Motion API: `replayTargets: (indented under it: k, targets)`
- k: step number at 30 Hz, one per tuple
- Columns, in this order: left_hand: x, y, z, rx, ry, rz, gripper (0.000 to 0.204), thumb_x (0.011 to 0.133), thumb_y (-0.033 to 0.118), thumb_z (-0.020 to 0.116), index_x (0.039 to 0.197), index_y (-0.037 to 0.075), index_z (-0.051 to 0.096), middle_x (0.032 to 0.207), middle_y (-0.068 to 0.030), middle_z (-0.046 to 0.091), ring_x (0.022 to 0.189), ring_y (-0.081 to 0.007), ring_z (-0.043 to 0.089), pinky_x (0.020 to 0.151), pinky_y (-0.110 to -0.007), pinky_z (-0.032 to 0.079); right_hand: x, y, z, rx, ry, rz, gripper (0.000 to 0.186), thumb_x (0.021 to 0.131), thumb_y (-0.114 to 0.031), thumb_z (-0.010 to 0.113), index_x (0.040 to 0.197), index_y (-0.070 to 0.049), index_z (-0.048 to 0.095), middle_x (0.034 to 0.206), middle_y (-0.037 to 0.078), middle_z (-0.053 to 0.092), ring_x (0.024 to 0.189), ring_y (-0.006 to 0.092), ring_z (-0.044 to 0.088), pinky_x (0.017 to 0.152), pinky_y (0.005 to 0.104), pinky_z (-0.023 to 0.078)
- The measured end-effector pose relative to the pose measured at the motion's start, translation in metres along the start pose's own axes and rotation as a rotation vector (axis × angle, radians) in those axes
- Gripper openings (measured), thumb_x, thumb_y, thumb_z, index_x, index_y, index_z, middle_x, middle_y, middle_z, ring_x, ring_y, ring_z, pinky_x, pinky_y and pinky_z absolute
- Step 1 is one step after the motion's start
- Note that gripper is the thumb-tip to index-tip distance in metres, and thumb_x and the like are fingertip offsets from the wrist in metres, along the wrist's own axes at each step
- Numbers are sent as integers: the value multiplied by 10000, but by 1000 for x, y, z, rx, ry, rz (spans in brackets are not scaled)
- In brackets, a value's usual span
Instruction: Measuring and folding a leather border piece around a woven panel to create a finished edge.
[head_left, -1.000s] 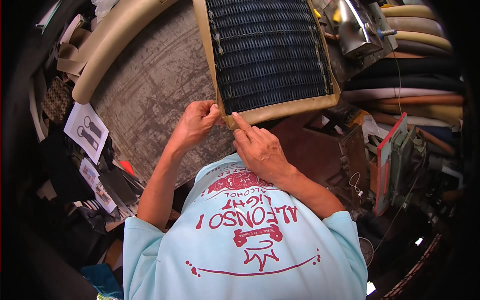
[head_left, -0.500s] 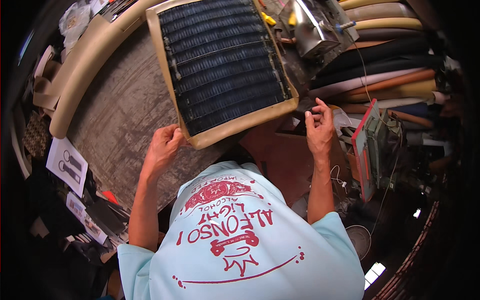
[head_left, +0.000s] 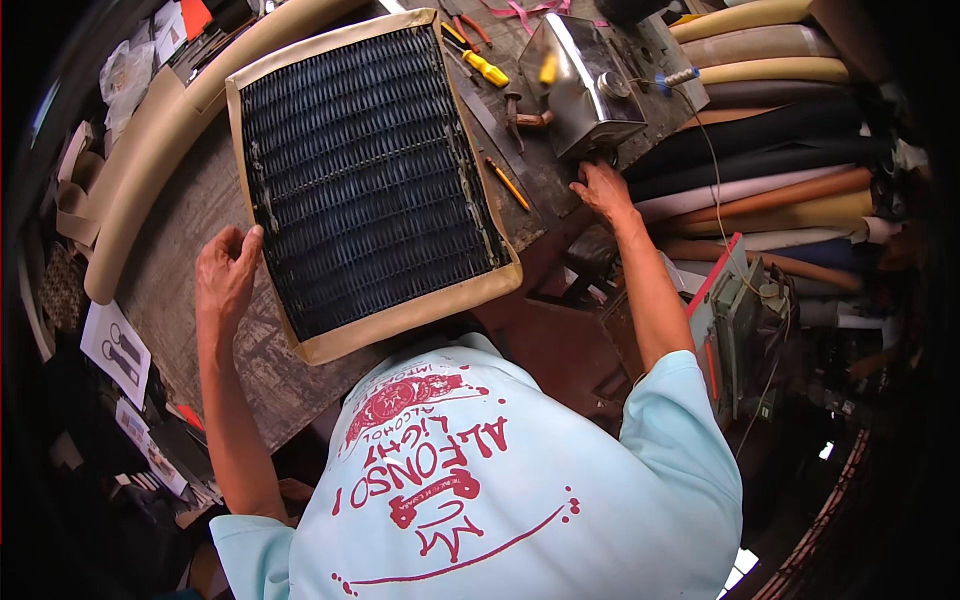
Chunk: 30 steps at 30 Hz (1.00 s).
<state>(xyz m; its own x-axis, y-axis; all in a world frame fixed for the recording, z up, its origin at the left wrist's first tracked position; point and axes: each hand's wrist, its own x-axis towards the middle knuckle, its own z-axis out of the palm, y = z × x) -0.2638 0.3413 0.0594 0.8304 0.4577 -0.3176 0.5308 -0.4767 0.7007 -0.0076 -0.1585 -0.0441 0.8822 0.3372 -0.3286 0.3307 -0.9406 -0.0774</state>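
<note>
A rectangular panel (head_left: 375, 180) of dark blue-black woven strips with a tan leather-like border lies tilted on the worn workbench, its near edge toward my body. My left hand (head_left: 225, 275) is at the panel's left border, fingers curled and thumb against the edge. My right hand (head_left: 605, 192) reaches out to the foot of a shiny metal can (head_left: 580, 85) with a round cap. Its fingers are bent in beside the can's lower edge, and what they grip there is hidden. Between panel and can lie a yellow-handled screwdriver (head_left: 484, 68) and an orange pencil-like tool (head_left: 508, 184).
A long tan roll (head_left: 165, 175) curves along the bench's left side. Rolls of coloured material (head_left: 760, 140) are stacked at the right. A hammer (head_left: 525, 118) and a metal ruler (head_left: 490, 115) lie near the can. A green-and-red machine (head_left: 735, 300) stands at the lower right.
The panel has shifted left and toward me, with my left hand beside its left edge. My right hand has moved up and forward from mid-air to the metal can's foot.
</note>
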Motion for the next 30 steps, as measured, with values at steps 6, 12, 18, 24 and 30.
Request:
replayTargets:
  k: [6, 12, 18, 24, 30]
  targets:
    - [21, 7, 3, 247, 15, -12, 337, 920, 268, 579, 781, -39, 591, 670, -59, 578, 646, -119, 600, 619, -296, 488, 26, 31, 0, 13, -49, -135, 357, 797, -363, 748, 891, -32, 652, 862, 210, 664, 880, 410, 635, 748, 492, 490]
    - [12, 0, 3, 125, -1, -35, 354, 981, 297, 581, 842, -27, 610, 717, -42, 593, 706, -111, 599, 668, -287, 499, -11, 19, -9, -66, 88, -178, 258, 800, -221, 746, 931, -52, 602, 998, 172, 595, 939, 404, 611, 772, 499, 496]
    - [-22, -24, 0, -400, -58, -3, 294, 993, 275, 576, 920, -3, 636, 790, -37, 637, 763, -116, 594, 732, -279, 495, -23, -9, -41, 89, -42, -84, 244, 806, -187, 743, 912, -23, 596, 952, 174, 623, 817, 308, 638, 733, 420, 511]
    - [-110, -57, 14, -540, -80, -27, 253, 916, 143, 625, 1123, 1, 590, 1055, -76, 640, 1036, -167, 613, 930, -331, 512, -102, -158, -105, 657, 13, -341, 156, 850, -50, 684, 969, 0, 597, 1108, 150, 685, 819, 172, 643, 745, 302, 516]
    - [-168, -57, 80, -585, 134, -78, 448, 869, 84, 648, 1286, -5, 510, 1230, -160, 556, 1203, -269, 562, 1052, -385, 445, -116, -296, -81, 613, -386, -1193, 341, 809, 62, 617, 1134, -36, 585, 1192, 82, 659, 1117, 290, 591, 946, 397, 494]
